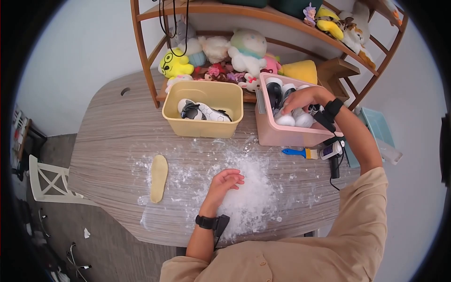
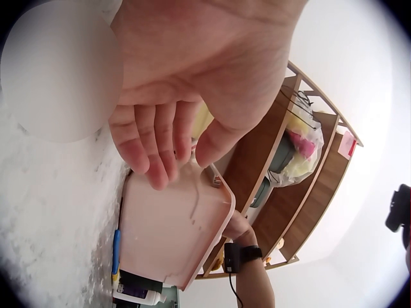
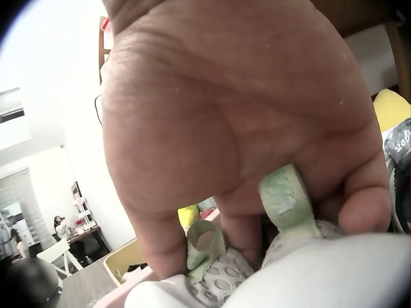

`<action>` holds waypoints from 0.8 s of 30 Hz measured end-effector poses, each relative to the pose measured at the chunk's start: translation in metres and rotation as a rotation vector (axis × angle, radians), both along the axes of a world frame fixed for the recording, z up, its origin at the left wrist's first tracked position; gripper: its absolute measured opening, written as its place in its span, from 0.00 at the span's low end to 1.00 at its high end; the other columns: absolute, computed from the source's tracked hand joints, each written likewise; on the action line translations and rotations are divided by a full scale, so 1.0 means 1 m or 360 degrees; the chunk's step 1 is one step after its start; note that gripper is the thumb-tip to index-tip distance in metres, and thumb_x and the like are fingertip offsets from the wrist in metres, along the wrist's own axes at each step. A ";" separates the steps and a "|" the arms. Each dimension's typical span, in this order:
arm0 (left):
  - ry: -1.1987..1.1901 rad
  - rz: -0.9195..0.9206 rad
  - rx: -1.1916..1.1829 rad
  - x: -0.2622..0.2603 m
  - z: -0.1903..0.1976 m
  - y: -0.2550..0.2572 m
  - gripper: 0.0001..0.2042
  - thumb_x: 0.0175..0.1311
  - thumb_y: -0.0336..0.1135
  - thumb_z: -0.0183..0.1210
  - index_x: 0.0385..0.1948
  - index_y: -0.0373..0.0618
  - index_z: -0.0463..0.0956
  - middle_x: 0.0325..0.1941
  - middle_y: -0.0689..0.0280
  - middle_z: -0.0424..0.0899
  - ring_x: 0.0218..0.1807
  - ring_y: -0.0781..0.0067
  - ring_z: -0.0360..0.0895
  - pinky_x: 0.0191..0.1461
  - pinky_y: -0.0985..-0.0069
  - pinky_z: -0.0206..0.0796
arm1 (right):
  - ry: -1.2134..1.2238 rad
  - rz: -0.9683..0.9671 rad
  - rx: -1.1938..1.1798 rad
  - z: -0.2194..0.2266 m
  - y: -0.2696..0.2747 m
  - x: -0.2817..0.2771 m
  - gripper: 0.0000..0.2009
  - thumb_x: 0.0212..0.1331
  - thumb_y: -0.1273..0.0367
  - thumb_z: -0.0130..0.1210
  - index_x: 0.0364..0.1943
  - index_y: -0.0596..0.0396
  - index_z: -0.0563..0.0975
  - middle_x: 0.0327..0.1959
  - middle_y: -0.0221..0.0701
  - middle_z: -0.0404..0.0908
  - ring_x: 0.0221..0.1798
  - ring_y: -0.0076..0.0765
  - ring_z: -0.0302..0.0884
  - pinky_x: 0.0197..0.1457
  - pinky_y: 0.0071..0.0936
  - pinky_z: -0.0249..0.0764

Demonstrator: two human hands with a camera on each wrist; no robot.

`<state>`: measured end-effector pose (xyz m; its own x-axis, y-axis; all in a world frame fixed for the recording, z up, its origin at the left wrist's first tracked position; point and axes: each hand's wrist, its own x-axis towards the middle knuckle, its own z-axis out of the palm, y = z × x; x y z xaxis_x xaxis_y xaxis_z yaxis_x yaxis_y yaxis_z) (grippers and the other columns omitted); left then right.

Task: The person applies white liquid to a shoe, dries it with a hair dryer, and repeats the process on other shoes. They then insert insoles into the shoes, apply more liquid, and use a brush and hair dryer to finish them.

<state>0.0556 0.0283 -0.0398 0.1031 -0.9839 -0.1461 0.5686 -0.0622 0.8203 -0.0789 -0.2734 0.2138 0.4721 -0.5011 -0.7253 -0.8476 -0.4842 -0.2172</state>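
My left hand (image 1: pixel 225 182) hovers over the white powder (image 1: pixel 249 197) on the table, fingers loosely bent and holding nothing; the left wrist view shows its bare palm (image 2: pixel 199 70). Inside the pink bin (image 1: pixel 293 135), my right hand (image 1: pixel 303 97) reaches down among several shoes. In the right wrist view its fingers curl down around a pair of pale mesh shoes (image 3: pixel 221 277) with green heel loops (image 3: pixel 286 196); some fingertips are hidden behind them. A yellow bin (image 1: pixel 199 128) to the left holds a black-and-white shoe (image 1: pixel 213 113). A beige insole (image 1: pixel 159 178) lies flat on the table.
A blue-handled brush (image 1: pixel 295 152) and a white bottle (image 1: pixel 330 150) lie by the pink bin's front right. Behind the bins stands a wooden shelf (image 1: pixel 211 8) with plush toys (image 1: pixel 246 51). A teal container (image 1: pixel 378 127) is at the right; a white chair (image 1: pixel 49 181) stands left.
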 end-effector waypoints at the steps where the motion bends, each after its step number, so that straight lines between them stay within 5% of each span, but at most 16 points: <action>1: 0.0001 -0.0004 -0.0006 -0.001 -0.001 0.000 0.12 0.64 0.31 0.54 0.47 0.38 0.73 0.43 0.60 0.82 0.43 0.72 0.80 0.43 0.78 0.70 | 0.0010 0.0016 0.0010 -0.006 0.002 -0.001 0.27 0.51 0.45 0.57 0.46 0.51 0.77 0.38 0.28 0.74 0.40 0.24 0.68 0.34 0.22 0.67; 11: -0.0082 -0.0038 -0.0006 -0.005 0.003 -0.001 0.12 0.64 0.31 0.54 0.48 0.39 0.73 0.44 0.60 0.82 0.44 0.72 0.79 0.44 0.78 0.70 | -0.0151 0.0026 -0.0054 -0.017 -0.007 -0.021 0.35 0.52 0.40 0.53 0.54 0.55 0.74 0.54 0.37 0.73 0.50 0.33 0.72 0.41 0.28 0.75; 24: -0.0079 -0.0015 -0.0059 -0.001 0.002 0.002 0.12 0.64 0.31 0.54 0.48 0.40 0.72 0.44 0.61 0.82 0.44 0.72 0.80 0.44 0.78 0.71 | -0.0589 0.0061 -0.0264 0.008 0.013 -0.048 0.28 0.59 0.45 0.51 0.48 0.56 0.75 0.44 0.30 0.75 0.44 0.27 0.72 0.36 0.24 0.76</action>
<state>0.0549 0.0305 -0.0378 0.1000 -0.9895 -0.1046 0.5265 -0.0366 0.8494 -0.1267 -0.2604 0.2219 0.7067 -0.5740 -0.4136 -0.7075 -0.5683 -0.4202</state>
